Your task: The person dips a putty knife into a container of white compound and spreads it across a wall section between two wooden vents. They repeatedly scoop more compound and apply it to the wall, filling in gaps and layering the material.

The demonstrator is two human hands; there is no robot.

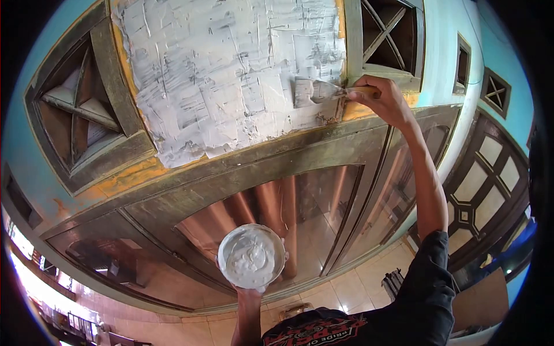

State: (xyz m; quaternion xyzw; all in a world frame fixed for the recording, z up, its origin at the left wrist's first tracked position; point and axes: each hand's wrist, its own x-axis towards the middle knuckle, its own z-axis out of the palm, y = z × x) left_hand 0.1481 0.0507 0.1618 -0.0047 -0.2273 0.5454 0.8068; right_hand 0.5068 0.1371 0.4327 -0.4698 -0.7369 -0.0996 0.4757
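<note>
Plastered wall point(231, 75), putty knife point(314, 91) horizontal, blade leftward

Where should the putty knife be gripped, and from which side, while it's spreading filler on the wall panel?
Grip the putty knife by its wooden handle, coming from the right, as the right hand does. The flat blade points left onto the wet filler patch, coated in paste, so only the handle end looks clean and free. The left hand holds the filler bowl below.
</note>
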